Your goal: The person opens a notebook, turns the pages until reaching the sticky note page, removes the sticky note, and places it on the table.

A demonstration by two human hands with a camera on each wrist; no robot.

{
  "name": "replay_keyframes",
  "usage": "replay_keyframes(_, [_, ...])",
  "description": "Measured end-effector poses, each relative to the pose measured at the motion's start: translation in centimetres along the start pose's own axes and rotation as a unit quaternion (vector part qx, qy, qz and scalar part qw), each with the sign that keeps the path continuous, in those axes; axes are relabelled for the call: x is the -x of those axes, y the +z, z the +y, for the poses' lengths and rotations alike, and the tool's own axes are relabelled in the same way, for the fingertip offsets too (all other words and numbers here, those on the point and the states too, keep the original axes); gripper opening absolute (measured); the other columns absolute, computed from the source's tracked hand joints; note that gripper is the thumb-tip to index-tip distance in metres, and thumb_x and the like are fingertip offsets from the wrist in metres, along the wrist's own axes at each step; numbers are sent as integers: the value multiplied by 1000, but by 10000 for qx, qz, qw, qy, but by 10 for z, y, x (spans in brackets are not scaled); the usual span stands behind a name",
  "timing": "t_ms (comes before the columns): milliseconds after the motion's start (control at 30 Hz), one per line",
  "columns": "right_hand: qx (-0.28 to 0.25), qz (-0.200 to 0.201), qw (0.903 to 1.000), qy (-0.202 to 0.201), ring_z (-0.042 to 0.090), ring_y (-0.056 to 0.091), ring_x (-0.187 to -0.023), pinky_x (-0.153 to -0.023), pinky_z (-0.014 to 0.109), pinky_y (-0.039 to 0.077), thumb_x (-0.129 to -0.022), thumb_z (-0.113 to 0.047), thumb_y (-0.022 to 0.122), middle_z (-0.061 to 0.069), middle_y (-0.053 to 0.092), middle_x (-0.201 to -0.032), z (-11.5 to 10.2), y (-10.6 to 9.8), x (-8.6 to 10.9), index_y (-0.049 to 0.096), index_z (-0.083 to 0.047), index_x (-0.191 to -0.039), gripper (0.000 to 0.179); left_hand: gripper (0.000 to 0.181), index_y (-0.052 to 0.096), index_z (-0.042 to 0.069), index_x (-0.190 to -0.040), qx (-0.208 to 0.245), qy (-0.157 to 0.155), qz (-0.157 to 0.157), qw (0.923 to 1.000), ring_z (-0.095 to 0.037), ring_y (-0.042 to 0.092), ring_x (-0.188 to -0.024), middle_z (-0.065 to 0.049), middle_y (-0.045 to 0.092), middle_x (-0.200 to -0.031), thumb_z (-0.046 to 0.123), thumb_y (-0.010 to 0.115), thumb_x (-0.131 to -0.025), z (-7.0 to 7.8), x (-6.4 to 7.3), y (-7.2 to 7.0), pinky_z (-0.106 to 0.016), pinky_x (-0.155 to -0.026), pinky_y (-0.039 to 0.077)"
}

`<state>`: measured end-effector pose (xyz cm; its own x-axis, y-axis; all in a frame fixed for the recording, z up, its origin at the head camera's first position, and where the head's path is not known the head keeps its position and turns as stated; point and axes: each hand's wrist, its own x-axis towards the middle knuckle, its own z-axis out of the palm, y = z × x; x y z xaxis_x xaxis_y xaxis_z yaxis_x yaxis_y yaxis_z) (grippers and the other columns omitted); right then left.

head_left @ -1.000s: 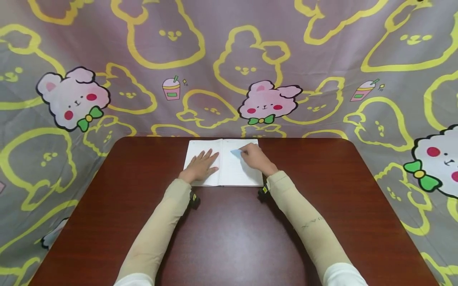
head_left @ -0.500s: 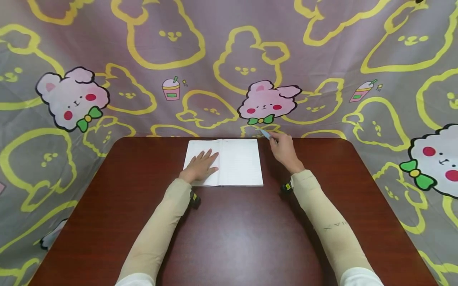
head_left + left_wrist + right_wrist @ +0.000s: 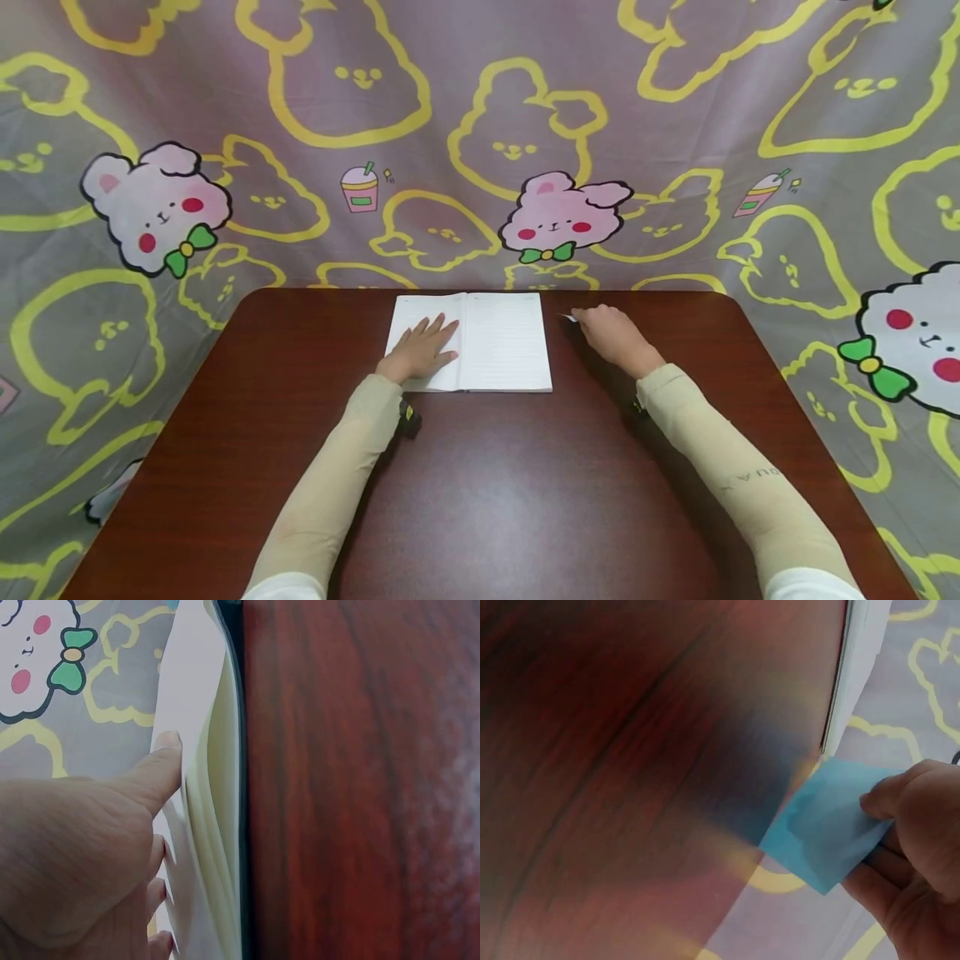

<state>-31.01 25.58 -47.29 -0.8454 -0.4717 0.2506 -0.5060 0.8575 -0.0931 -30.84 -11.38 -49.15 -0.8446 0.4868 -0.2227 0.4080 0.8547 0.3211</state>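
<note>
An open notebook with lined white pages lies near the table's far edge. My left hand rests spread on its left page, thumb toward the fold; the left wrist view shows the page stack bulging under that hand. To the right of the notebook, my right hand pinches a square blue sticky note between thumb and fingers. The note is seen nearly edge-on in the head view. In the right wrist view it hangs over the table, one corner close to the notebook's edge.
The dark red-brown table has rounded far corners. A patterned curtain with cartoon animals hangs right behind the far edge and along both sides. A small black wrist device sits on the left wrist.
My right hand has carried the sticky note from above the right page out to the right of the notebook, then lower toward the table. The left hand has stayed on the left page.
</note>
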Motion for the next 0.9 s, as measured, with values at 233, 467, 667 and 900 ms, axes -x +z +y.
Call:
replay_keyframes(233, [426, -420, 9978, -269, 31, 67, -64, -53, 44, 55, -96, 3, 61, 16, 66, -74, -8, -1, 7, 68, 2, -97, 8, 65, 15, 15, -165, 24, -20, 12, 10000, -45, 5, -155, -16, 5, -171, 41, 38, -110, 2, 0, -2, -65, -123, 7])
replay_keyframes(467, [235, -893, 9957, -72, 26, 65, -67, -60, 43, 57, -93, 1, 68, 17, 68, -80, -14, -6, 12, 67, 4, -99, 7, 65, 15, 15, -165, 25, -6, -1, 10000, -45, 5, -155, -16, 5, -171, 41, 38, -110, 2, 0, -3, -65, -123, 7])
replay_keyframes(667, [235, -1099, 9936, -50, 22, 61, -65, -61, 41, 57, -89, -4, 75, 14, 68, -79, -17, -7, 14, 66, 4, -99, 16, 65, 14, 15, -165, 79, -26, -40, 10000, -45, 5, -155, -16, 5, -171, 39, 38, -110, 3, -1, -3, -65, -123, 7])
replay_keyframes(900, [-468, -1362, 9896, 44, 24, 67, -82, -77, 45, 57, -96, -18, 71, 15, 72, -96, -21, -2, 15, 64, 2, -123, 34, 65, 15, 14, -165, 138, -48, -5, 9999, -45, 5, -155, -16, 5, -171, 38, 40, -110, 2, -1, -1, -64, -123, 6])
